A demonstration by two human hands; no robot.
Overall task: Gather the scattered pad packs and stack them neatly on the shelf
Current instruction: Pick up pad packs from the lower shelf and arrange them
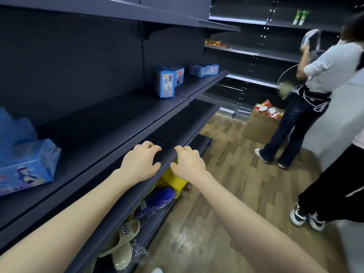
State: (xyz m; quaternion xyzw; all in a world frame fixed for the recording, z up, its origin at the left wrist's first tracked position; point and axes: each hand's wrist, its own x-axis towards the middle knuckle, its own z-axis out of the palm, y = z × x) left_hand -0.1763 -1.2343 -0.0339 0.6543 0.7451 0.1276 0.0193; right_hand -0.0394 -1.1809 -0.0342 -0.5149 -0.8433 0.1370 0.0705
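Head view: left hand [140, 161] rests on the lower shelf [187, 123] near its front edge, fingers loosely bent, holding nothing; right hand [188, 162] just beside it at the edge, likewise empty; on the shelf above [98, 119], a blue pad pack [25, 166] lies at the left, an upright pad pack [165, 82] stands farther along, and a lying pad pack [204, 70] is beyond it.

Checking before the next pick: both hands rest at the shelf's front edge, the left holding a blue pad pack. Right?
No: the head view shows the left hand empty, beside the right hand at the shelf's front edge. The nearest blue pad pack lies one shelf up.
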